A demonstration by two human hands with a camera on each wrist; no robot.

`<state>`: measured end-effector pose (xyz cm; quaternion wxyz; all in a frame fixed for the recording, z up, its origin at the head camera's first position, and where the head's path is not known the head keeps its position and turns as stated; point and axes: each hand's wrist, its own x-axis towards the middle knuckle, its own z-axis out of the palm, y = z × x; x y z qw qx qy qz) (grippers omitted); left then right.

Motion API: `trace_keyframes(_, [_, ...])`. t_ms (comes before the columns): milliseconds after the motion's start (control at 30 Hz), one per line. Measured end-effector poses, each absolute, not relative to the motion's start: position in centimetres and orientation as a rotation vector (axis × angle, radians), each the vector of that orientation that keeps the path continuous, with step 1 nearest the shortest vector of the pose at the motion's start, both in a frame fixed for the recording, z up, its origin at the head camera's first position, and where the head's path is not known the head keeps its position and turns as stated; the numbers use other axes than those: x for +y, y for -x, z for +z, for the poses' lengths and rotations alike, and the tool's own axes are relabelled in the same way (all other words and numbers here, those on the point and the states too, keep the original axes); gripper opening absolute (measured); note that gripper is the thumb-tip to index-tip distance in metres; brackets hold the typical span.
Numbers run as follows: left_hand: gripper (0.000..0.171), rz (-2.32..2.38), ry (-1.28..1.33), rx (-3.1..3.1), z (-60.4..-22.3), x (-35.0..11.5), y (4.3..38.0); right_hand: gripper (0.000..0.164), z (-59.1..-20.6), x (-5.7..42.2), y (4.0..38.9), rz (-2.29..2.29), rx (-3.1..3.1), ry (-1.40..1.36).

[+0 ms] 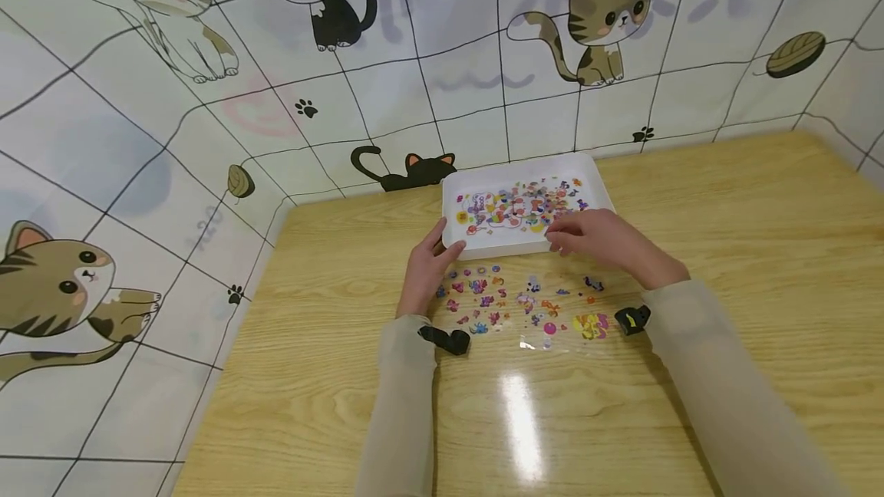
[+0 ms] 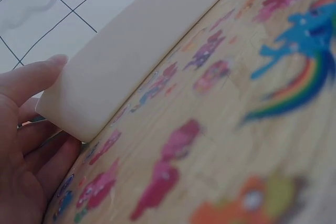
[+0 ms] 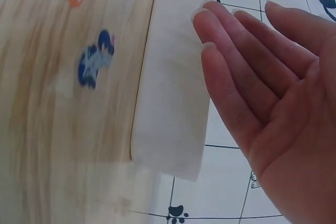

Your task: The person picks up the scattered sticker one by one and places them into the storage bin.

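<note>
A shallow white tray (image 1: 504, 248) stands against the wall, with many small colourful stickers (image 1: 518, 205) spread over its floor. My left hand (image 1: 424, 271) holds the tray's front left corner, thumb at the front rim and fingers round the left side. In the left wrist view the thumb (image 2: 50, 72) lies at the tray's wall (image 2: 121, 51). Over the front right rim hovers my right hand (image 1: 587, 236). Its fingers (image 3: 247, 66) are loosely extended in the right wrist view, with nothing seen between them and the thumb (image 3: 294, 19).
Clear sheets of cartoon stickers (image 1: 486, 301) lie on the wooden table (image 1: 331, 374) in front of the tray, under and between the forearms. Black wrist straps (image 1: 445, 340) sit on both sleeves. A cat-patterned wall (image 1: 470, 90) rises behind the table and on its left.
</note>
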<state>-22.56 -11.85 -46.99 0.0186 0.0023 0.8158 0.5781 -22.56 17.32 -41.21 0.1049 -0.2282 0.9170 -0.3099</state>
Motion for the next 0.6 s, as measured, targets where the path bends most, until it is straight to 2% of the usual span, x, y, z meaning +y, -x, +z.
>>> trace_keyframes(300, [0.068, 1.779, 0.017, 2.564, -47.8, -11.8, 23.0, 0.038, -41.4, 18.4, 21.3, -0.821, 2.685, 0.632])
trace_keyframes(600, [0.066, 1.782, 0.011, 2.573, -47.9, -11.9, 22.8, 0.030, -41.3, 19.1, 21.0, -0.652, 2.683, 0.620])
